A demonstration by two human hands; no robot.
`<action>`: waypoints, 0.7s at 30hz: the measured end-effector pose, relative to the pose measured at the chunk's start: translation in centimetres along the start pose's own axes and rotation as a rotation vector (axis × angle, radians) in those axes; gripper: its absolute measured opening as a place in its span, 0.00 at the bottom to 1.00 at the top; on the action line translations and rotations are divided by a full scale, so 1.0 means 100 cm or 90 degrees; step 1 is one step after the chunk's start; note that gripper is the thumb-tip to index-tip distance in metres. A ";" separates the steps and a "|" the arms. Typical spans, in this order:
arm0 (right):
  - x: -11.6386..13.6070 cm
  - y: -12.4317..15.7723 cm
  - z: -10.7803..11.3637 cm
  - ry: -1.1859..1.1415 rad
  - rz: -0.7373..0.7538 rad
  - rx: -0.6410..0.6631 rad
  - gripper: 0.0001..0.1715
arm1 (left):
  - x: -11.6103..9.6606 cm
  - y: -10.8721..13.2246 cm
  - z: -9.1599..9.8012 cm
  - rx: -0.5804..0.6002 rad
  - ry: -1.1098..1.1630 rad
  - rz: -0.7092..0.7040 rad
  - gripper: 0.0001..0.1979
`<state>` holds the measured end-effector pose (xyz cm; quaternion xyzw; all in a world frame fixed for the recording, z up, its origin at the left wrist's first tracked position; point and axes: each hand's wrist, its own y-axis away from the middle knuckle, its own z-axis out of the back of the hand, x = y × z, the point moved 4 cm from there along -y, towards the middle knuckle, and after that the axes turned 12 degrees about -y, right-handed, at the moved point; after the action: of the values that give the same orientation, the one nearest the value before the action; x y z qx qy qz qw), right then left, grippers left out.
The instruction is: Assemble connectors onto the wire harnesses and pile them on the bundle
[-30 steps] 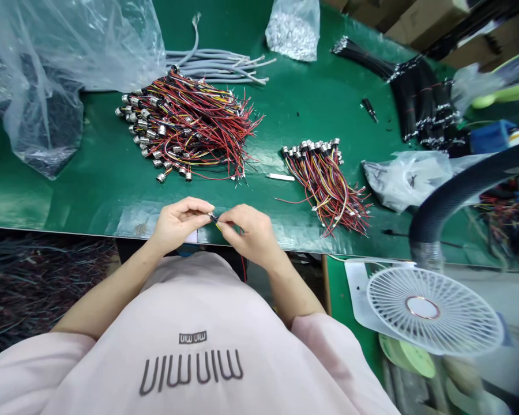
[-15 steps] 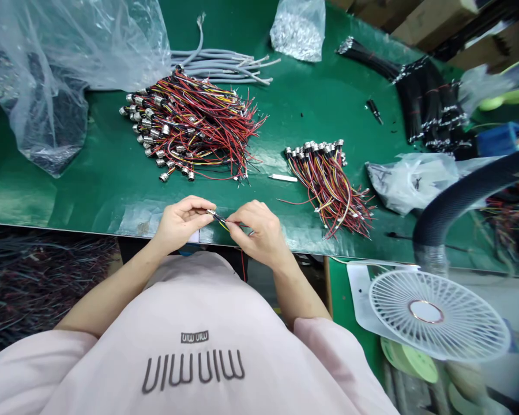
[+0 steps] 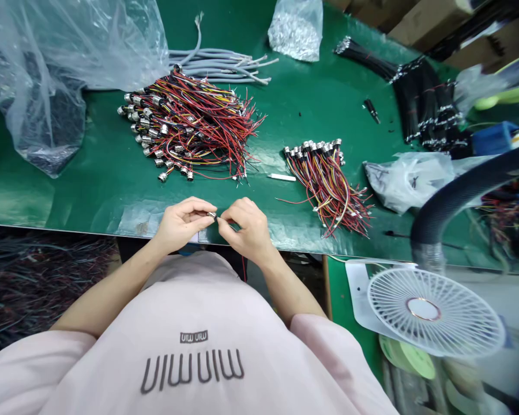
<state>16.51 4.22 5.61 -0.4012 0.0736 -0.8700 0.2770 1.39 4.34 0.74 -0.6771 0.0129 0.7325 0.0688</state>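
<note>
Head camera: we hold a small metal plug [image 3: 212, 215] between our two hands, over the near edge of the green worktop [image 3: 90, 199]. Our left hand [image 3: 180, 223] pinches its silvery end between thumb and forefinger; our right hand [image 3: 245, 229] pinches at the dark end, thumb and forefinger drawn together there. The plug's long axis runs across us, left to right, with the dark end dipping slightly toward our body. Our fingers cover much of it, so we cannot tell how any wires lie inside the right hand.

Beyond our hands lies a big heap of wired plugs [image 3: 194, 127], metal ends mostly to the left, loose wire tips to the right. Grey cables [image 3: 225, 66] lie behind it. To the right, a smaller bundle [image 3: 328, 184] has its metal ends on the far side and its wires slanting toward us. A white stick [image 3: 282, 177] lies crosswise between heap and bundle.

Our pale pink shirt [image 3: 199, 305] carries large dark lettering and a small dark label, both upside down from here; turned round, they seem to read "min min".
</note>
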 end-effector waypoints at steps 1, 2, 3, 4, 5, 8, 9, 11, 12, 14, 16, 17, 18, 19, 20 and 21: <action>-0.001 -0.001 0.001 -0.027 -0.006 0.003 0.13 | 0.000 0.000 0.000 -0.001 -0.002 -0.006 0.08; -0.003 -0.003 0.002 -0.061 -0.014 0.012 0.13 | -0.001 0.000 0.001 -0.003 -0.002 -0.010 0.08; -0.005 -0.005 0.004 -0.100 -0.026 0.026 0.12 | -0.001 0.000 0.001 -0.004 0.000 -0.009 0.08; -0.007 -0.006 0.007 -0.139 -0.040 0.042 0.11 | -0.001 0.000 0.001 -0.005 0.004 -0.002 0.08; -0.008 -0.008 0.011 -0.174 -0.052 0.056 0.11 | 0.000 0.000 0.001 -0.006 0.012 0.009 0.08; -0.010 -0.010 0.026 -0.218 -0.059 0.087 0.09 | 0.003 0.001 0.001 -0.017 0.063 0.059 0.10; -0.009 -0.009 0.029 -0.208 -0.052 0.101 0.10 | 0.004 0.001 0.002 -0.021 0.083 0.072 0.10; -0.007 -0.005 0.029 -0.167 -0.040 0.140 0.16 | 0.005 0.001 0.002 -0.032 0.112 0.089 0.10; -0.007 -0.003 0.027 -0.145 -0.037 0.155 0.16 | 0.005 0.001 0.002 -0.037 0.118 0.093 0.10; -0.006 0.000 0.019 -0.121 -0.038 0.154 0.13 | 0.005 0.001 0.002 -0.046 0.118 0.100 0.11; -0.004 0.002 0.011 -0.127 -0.041 0.129 0.11 | 0.005 0.000 0.002 -0.049 0.112 0.103 0.11; -0.004 0.001 0.007 -0.134 -0.047 0.117 0.12 | 0.006 0.000 0.002 -0.046 0.109 0.102 0.11; -0.004 0.001 0.004 -0.145 -0.059 0.110 0.12 | 0.006 0.000 0.002 -0.044 0.109 0.099 0.11; -0.004 0.000 0.001 -0.164 -0.082 0.108 0.11 | 0.007 0.000 0.003 -0.043 0.109 0.097 0.11; -0.006 -0.001 -0.001 -0.201 -0.121 0.112 0.11 | 0.007 0.000 0.003 -0.042 0.109 0.095 0.11; -0.008 -0.002 -0.002 -0.261 -0.173 0.127 0.10 | 0.008 0.000 0.003 -0.043 0.107 0.095 0.11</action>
<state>16.70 4.77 4.99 -0.5461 -0.1247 -0.8027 0.2048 1.00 4.41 0.00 -0.7355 0.0443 0.6760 -0.0096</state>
